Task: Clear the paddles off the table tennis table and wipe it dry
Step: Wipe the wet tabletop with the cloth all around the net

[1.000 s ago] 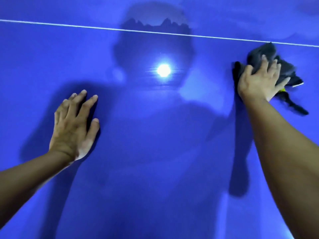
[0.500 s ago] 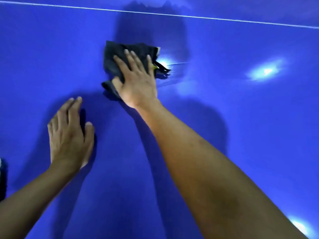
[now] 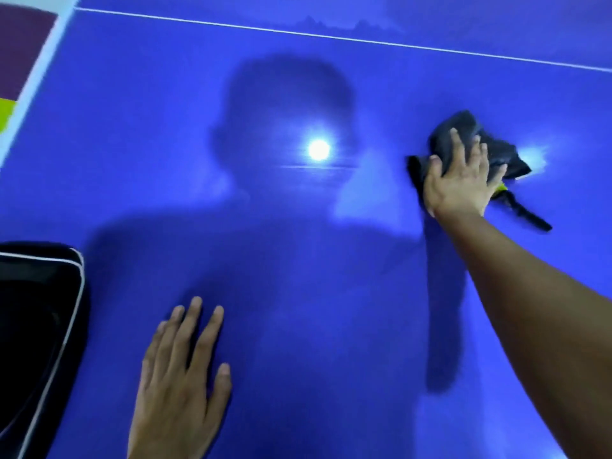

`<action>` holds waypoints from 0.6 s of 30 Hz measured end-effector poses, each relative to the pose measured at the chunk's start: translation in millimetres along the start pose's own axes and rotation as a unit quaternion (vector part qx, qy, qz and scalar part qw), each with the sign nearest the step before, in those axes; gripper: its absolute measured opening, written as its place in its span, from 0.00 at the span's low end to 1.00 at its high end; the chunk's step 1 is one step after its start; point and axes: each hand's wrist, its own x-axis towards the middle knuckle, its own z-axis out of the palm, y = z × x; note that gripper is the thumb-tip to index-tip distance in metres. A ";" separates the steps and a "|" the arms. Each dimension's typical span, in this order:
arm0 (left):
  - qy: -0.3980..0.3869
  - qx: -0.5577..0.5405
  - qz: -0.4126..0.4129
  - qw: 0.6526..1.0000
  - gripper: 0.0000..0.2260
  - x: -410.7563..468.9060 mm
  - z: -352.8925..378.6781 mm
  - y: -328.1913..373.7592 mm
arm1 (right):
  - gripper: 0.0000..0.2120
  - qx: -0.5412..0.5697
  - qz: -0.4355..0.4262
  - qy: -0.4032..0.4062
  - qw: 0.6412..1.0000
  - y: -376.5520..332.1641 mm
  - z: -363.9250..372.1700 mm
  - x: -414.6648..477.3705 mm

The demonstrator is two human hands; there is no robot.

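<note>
Your right hand [image 3: 458,183] presses a crumpled dark grey cloth [image 3: 463,137], fingers spread flat (no curl), on the glossy blue table tennis table [image 3: 298,293], right side. Your left hand [image 3: 178,376] lies flat and open-fingered, near a black white-piped case [image 3: 39,326] at the left edge.

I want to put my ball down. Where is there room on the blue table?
Bare table lies between the left hand and the cloth under the right hand, and up to the white line. Crowded at lower left by the black case.

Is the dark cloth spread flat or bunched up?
Bunched up: the cloth lies in crumpled folds under the right hand, pressed on the table.
</note>
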 end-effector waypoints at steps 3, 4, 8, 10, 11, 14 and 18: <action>-0.025 0.006 0.003 1.000 0.30 -1.5 1.2 -1.5 | 0.29 -0.010 -0.138 -0.014 0.990 -96.1 23.1 -57.3; -0.029 0.010 0.003 1.000 0.30 -2.0 2.1 -2.3 | 0.30 -0.009 -0.188 -0.019 0.982 -128.9 31.4 -84.9; -0.042 0.021 -0.002 0.999 0.30 -5.2 5.0 -6.9 | 0.30 0.006 -0.368 -0.068 0.927 -207.3 53.0 -176.0; -0.046 0.032 -0.001 0.998 0.30 -5.5 5.2 -8.0 | 0.29 0.008 -0.370 -0.076 0.926 -188.6 48.7 -170.9; -0.045 0.033 0.003 0.998 0.30 -5.7 5.1 -8.0 | 0.29 0.001 -0.341 -0.062 0.938 -165.3 43.8 -160.2; -0.033 0.030 0.008 0.999 0.29 -6.8 7.6 -8.6 | 0.28 0.001 -0.145 -0.012 0.989 -57.7 19.6 -125.6; -0.030 0.037 0.011 0.999 0.27 -4.5 4.8 -5.5 | 0.30 0.010 0.063 -0.003 0.998 73.3 -23.0 -113.2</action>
